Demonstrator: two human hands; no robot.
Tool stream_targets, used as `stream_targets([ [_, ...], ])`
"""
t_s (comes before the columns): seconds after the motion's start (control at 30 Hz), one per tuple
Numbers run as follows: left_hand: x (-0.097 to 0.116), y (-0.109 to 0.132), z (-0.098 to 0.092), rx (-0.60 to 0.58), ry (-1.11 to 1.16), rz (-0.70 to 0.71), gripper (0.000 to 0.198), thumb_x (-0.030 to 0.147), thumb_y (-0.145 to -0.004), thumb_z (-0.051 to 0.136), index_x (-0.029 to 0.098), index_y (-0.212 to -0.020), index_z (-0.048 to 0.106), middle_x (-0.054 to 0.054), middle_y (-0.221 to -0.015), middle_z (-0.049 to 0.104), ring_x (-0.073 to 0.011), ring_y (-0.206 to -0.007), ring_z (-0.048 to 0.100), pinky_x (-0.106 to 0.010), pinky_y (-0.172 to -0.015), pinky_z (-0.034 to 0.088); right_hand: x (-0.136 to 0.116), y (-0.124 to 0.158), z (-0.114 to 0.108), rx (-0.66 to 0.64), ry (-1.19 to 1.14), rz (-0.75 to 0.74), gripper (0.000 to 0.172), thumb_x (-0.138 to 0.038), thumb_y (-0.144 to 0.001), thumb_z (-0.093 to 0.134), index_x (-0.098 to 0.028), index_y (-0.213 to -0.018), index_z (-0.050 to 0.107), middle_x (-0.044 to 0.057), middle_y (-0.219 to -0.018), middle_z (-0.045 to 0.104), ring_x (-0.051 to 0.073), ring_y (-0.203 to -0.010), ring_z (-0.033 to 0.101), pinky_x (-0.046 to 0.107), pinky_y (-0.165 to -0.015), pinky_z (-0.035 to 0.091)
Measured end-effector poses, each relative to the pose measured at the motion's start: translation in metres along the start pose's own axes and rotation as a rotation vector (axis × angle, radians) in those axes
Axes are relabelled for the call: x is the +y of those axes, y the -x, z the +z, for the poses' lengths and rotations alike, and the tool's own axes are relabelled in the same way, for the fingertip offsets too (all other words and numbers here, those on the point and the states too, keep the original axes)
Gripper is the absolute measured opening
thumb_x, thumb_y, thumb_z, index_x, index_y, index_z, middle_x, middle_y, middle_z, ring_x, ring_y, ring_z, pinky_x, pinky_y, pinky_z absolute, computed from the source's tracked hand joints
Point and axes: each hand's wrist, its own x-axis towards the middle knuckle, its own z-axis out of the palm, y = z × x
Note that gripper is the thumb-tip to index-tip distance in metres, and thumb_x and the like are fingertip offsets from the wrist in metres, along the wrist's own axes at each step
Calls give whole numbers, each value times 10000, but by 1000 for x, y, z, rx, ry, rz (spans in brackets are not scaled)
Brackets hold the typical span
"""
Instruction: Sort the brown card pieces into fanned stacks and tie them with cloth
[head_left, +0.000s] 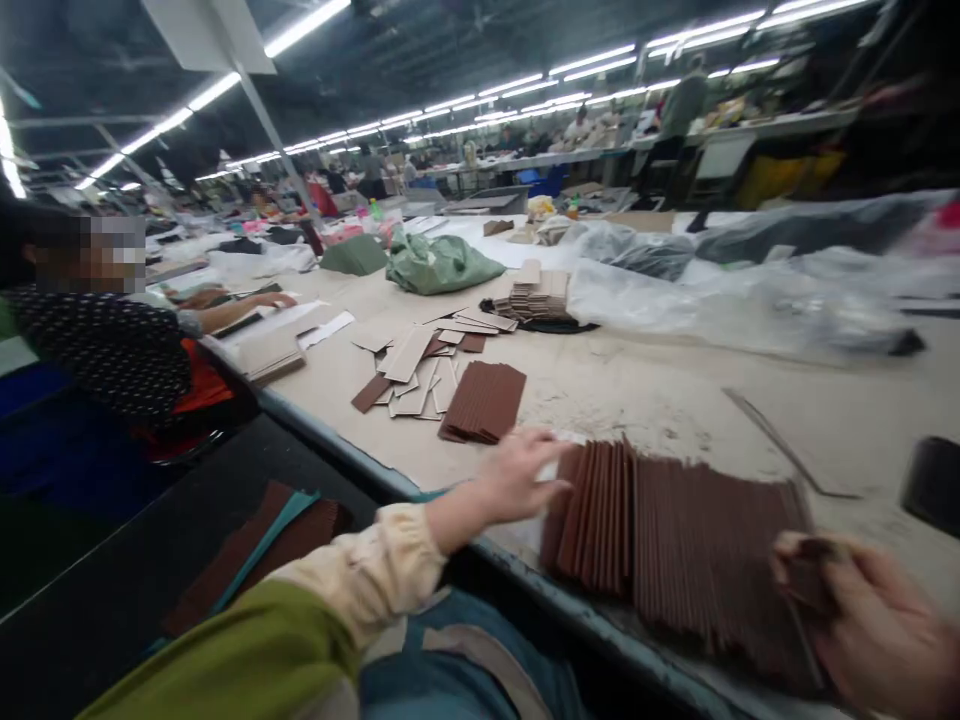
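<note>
A long row of brown strips (pixel 712 550) stands packed on the table near its front edge. My left hand (pixel 521 475) reaches over the left end of this row, fingers apart, with nothing in it. At the row's right end is my right hand (pixel 862 600), its fingers closed around a small dark thing that is blurred. Beyond my left hand lies a fanned stack of brown pieces (pixel 484 402), next to a loose pile of beige and brown pieces (pixel 412 362).
A green plastic bag (pixel 439 262), stacked beige pieces (pixel 540 295) and clear plastic sheeting (pixel 712 300) lie farther back. A thin bent strip (pixel 787 445) is at the right. Another person (pixel 97 350) sits at the left. Brown and teal pieces (pixel 262 550) lie on a black surface.
</note>
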Motion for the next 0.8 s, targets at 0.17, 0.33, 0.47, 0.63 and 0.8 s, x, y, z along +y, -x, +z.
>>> stream_targets([
  [0.17, -92, 88, -15, -228, -121, -261, 446, 469, -735, 659, 213, -1092, 579, -88, -1104, 538, -273, -1051, 520, -426, -928, 454, -14, -3, 1, -31, -253, 105, 383, -546, -615, 732, -250, -794, 568, 14, -743, 587, 127, -595, 523, 235, -465, 416],
  [0.33, -95, 88, -20, -317, 33, -241, 233, 342, -881, 412, 201, -761, 553, -40, -813, 568, -201, -815, 544, -324, -767, 446, -14, -4, 7, -72, -354, 83, 356, -493, -678, 718, -213, -827, 556, -20, -706, 606, 90, -517, 492, 187, -416, 369],
  [0.47, -76, 43, -37, -399, 217, -311, 262, 417, -857, 431, 197, -737, 508, 28, -634, 479, -148, -627, 463, -247, -587, 358, -17, 0, 3, -107, -430, 90, 366, -493, -659, 730, -209, -805, 549, -29, -667, 610, 85, -476, 479, 178, -389, 332],
  [0.63, -50, 3, -22, -473, 349, -252, 253, 428, -804, 511, 184, -764, 564, 45, -601, 458, -124, -576, 413, -228, -550, 309, -12, 1, -1, -178, -380, 43, 310, -503, -752, 646, -211, -786, 550, -29, -692, 604, 82, -484, 454, 186, -403, 317],
  [0.8, -66, 8, -20, -622, 394, -390, 374, 515, -743, 585, 168, -881, 598, 55, -551, 460, -123, -512, 430, -216, -489, 293, -1, -4, 2, -204, -134, -8, 343, -547, -788, 560, -205, -764, 556, -14, -685, 606, 119, -558, 508, 229, -499, 389],
])
